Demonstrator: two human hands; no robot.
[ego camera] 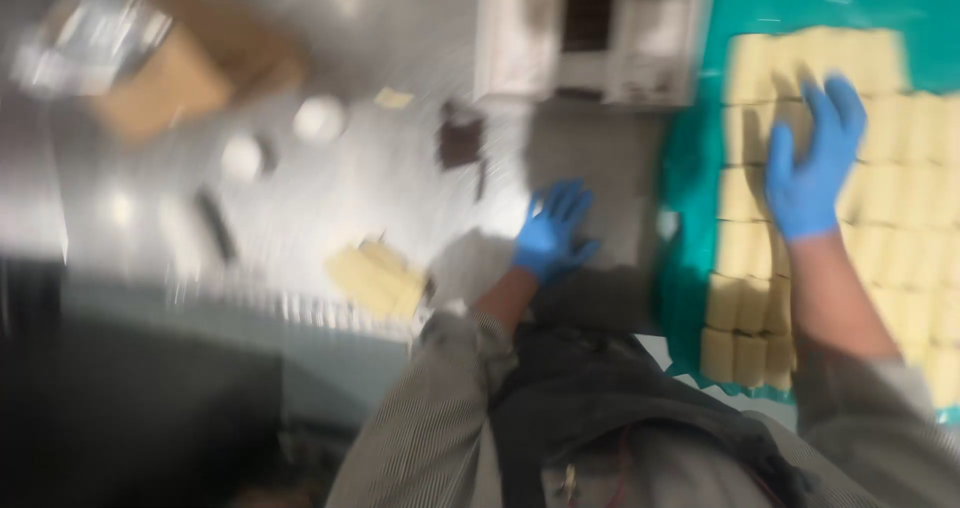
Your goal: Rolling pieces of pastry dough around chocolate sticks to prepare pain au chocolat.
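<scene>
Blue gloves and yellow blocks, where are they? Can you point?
left hand (pixel 551 232), head view, back of the blue glove
right hand (pixel 812 163), head view, back of the blue glove
yellow blocks (pixel 905 238), head view, middle rows

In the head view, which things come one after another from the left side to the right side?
Cardboard box → two white round things → small yellow stack → left hand → right hand, on yellow blocks over a teal sheet.
</scene>
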